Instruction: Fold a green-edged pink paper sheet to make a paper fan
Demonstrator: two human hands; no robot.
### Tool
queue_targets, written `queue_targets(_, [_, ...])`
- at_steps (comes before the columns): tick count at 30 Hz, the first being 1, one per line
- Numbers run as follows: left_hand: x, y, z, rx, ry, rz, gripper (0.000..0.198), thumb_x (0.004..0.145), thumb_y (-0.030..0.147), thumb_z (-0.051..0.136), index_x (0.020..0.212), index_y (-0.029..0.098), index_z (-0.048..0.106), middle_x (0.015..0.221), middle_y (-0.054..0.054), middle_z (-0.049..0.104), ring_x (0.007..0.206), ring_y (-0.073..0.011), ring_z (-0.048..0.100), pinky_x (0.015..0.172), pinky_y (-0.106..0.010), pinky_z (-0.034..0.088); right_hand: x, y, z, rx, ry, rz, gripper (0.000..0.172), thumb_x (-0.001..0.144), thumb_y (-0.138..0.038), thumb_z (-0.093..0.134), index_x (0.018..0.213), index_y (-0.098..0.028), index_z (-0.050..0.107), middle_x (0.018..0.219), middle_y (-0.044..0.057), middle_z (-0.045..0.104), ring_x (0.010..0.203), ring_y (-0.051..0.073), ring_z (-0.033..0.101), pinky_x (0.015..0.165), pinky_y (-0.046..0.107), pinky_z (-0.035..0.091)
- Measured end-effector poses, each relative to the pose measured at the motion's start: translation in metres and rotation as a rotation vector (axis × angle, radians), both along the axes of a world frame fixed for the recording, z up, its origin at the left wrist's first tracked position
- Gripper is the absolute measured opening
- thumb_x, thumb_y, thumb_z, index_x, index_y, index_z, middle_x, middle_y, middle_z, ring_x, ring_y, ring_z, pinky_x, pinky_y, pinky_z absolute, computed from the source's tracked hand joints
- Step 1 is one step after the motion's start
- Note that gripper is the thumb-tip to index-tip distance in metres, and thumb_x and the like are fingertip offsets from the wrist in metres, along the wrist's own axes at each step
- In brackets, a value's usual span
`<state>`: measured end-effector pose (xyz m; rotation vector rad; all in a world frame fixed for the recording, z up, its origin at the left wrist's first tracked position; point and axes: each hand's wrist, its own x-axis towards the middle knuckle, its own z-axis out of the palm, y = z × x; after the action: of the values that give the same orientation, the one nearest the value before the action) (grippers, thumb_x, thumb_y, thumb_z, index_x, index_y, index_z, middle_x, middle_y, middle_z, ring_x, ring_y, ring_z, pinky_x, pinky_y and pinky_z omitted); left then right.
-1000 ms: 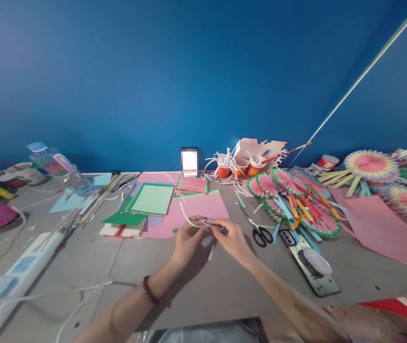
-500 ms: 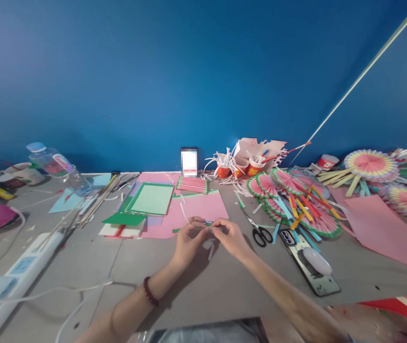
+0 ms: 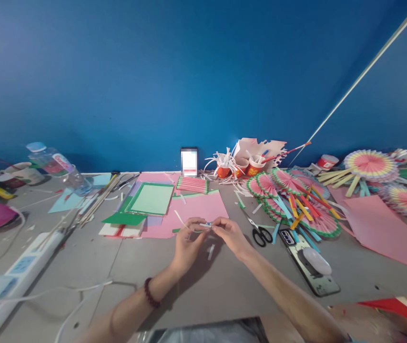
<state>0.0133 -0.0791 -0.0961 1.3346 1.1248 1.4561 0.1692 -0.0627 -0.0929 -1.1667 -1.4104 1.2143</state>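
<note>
In the middle of the head view, my left hand (image 3: 190, 245) and my right hand (image 3: 232, 237) meet above the grey table, fingertips almost touching. A thin white strip (image 3: 181, 220) curls out to the left from my left hand's pinch. Between the two sets of fingertips shows a small pale piece with some blue (image 3: 208, 224); its exact kind is too small to make out. My right thumb and forefinger are pressed together at its right end. Below the hands a short white scrap (image 3: 211, 251) lies on the table. Black-handled scissors (image 3: 260, 233) rest to the right of my right hand.
Beyond my hands lie pink paper (image 3: 207, 207), a pleated pink piece (image 3: 192, 185) and green sheets (image 3: 151, 199). Paper fans (image 3: 318, 219), a phone (image 3: 310, 267) and red cups (image 3: 255, 166) stand or lie to the right. Leftward are a bottle (image 3: 58, 166) and a power strip (image 3: 21, 281).
The white strip at my left hand has dropped lower and curves more towards the fingers. The blue-marked piece between the fingertips shows more clearly. Both hands stay almost in place.
</note>
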Motion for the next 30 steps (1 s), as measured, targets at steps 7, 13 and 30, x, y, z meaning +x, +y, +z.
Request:
queue_targets(7, [-0.0002,-0.0002,0.0024,-0.041,-0.028,-0.018,0.006,0.074,0.028,0.075,0.068,0.028,0.074,0.097,-0.007,0.07,0.103,-0.0286,0.061,0.096,-0.045,0.046,-0.0015,0.0002,-0.0054,-0.02,0.032,-0.011,0.016,0.075,-0.035,0.059,0.074,-0.019,0.064,0.071,-0.001,0.062,0.071,0.015,0.057,0.068,0.026,0.046])
queue_targets(13, [-0.0013,0.0008,0.0026,-0.039,-0.009,-0.042,0.006,0.075,0.028,0.074,0.069,0.027,0.075,0.099,-0.007,0.07,0.104,-0.0276,0.061,0.097,-0.043,0.046,-0.0015,-0.0007,-0.007,0.009,0.013,-0.002,0.015,0.078,-0.033,0.058,0.077,-0.02,0.065,0.074,0.0,0.064,0.073,0.016,0.058,0.069,0.027,0.046])
queue_targets(30, [-0.0026,0.0037,-0.005,-0.113,-0.078,-0.104,0.014,0.075,0.036,0.074,0.068,0.024,0.074,0.112,-0.011,0.068,0.116,-0.032,0.058,0.099,-0.046,0.045,-0.0033,-0.0024,-0.0079,0.011,-0.008,-0.022,0.021,0.082,-0.038,0.058,0.082,-0.019,0.065,0.078,0.001,0.064,0.075,0.016,0.055,0.071,0.028,0.042])
